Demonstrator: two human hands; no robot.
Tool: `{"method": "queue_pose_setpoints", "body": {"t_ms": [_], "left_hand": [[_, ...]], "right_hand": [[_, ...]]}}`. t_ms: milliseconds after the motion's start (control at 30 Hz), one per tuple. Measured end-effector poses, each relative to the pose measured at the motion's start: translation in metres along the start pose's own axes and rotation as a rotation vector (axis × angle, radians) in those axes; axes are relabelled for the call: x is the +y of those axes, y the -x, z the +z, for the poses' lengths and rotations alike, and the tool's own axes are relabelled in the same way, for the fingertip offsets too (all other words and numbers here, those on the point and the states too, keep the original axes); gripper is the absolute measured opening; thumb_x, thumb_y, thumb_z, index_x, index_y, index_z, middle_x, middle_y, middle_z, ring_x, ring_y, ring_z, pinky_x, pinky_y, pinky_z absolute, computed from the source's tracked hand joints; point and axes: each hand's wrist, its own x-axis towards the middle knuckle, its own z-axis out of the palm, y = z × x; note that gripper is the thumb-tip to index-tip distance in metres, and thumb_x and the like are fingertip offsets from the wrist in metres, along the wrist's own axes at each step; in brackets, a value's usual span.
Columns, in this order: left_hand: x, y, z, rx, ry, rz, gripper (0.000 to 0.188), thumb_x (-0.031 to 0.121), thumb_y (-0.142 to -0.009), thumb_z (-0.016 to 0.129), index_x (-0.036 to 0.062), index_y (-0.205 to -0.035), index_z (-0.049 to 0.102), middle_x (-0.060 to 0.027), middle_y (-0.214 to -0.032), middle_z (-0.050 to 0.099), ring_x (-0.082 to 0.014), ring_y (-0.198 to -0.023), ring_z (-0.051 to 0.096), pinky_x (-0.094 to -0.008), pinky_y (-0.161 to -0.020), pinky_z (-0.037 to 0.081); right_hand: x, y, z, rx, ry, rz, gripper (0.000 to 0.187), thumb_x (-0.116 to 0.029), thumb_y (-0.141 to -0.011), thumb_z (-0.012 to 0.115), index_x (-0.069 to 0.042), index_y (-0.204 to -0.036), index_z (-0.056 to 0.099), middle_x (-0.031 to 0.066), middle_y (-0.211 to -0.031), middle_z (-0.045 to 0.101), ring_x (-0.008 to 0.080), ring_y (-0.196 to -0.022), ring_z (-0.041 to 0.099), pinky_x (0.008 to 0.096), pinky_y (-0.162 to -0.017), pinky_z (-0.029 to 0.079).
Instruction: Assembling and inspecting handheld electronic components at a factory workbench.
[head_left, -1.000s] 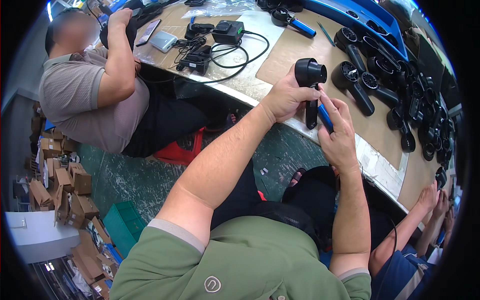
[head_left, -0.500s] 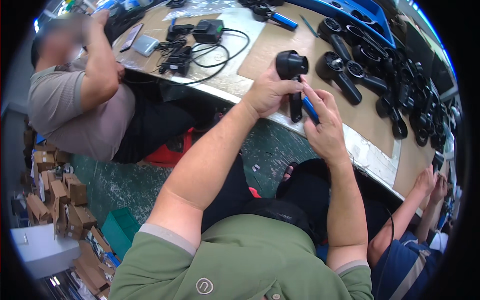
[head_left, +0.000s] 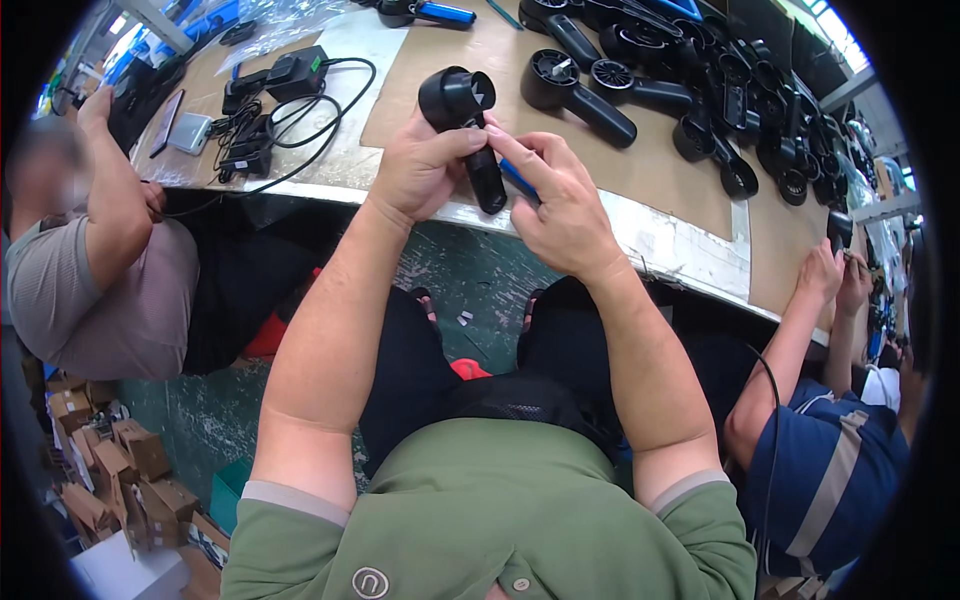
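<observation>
My left hand (head_left: 425,165) is closed around a black handheld fan (head_left: 487,182), just over the table's near edge. The fan's round head points up, and its handle hangs down between my hands. Close on its right, my right hand (head_left: 565,205) is closed on a slim blue stick-like piece (head_left: 518,182), mostly hidden by the fingers. The right index fingertip reaches to the fan's neck, by the left thumb. Whether the blue piece touches the fan I cannot tell.
Black fan parts (head_left: 590,105) lie beyond my right hand, heaped farther right. A blue-handled fan (head_left: 445,14) lies at the back. Chargers and cables (head_left: 300,75) stand at the left. A person (head_left: 110,260) sits left; another person's hands (head_left: 830,275) work at the right.
The view has shifted, so the table and heap appear farther left and higher. My hands keep their hold on the fan and the blue piece, and the fan's head has turned slightly.
</observation>
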Motion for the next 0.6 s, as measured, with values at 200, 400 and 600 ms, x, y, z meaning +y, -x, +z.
{"method": "queue_pose_setpoints", "body": {"t_ms": [200,400,600], "left_hand": [[0.005,0.002,-0.002,-0.028,0.001,0.011,0.038,-0.003,-0.097,0.069,-0.0015,-0.135,0.064,-0.0143,-0.122,0.074,-0.0237,-0.110,0.071,-0.0346,-0.105,0.055],[0.002,-0.001,0.011,-0.017,0.020,-0.003,0.051,-0.008,-0.092,0.072,0.0065,-0.139,0.057,-0.0109,-0.115,0.072,-0.0193,-0.101,0.071,-0.0308,-0.095,0.059],[-0.003,-0.001,0.004,-0.015,0.029,0.063,0.041,-0.005,-0.094,0.071,0.0021,-0.134,0.064,-0.0140,-0.119,0.075,-0.0222,-0.106,0.072,-0.0342,-0.103,0.056]], "right_hand": [[0.002,-0.001,0.002,0.004,0.017,-0.041,0.078,0.003,-0.079,0.061,-0.020,-0.154,0.066,0.0180,-0.133,0.063,0.0348,-0.109,0.065,0.0409,-0.100,0.053],[-0.006,0.001,-0.001,0.012,-0.024,0.015,0.079,0.007,-0.078,0.060,-0.017,-0.153,0.066,0.0154,-0.133,0.063,0.0324,-0.113,0.063,0.0377,-0.102,0.051],[-0.009,0.000,0.001,0.001,-0.032,0.041,0.079,0.008,-0.078,0.059,-0.017,-0.153,0.066,0.0138,-0.133,0.063,0.0316,-0.113,0.063,0.0370,-0.102,0.051]]}}
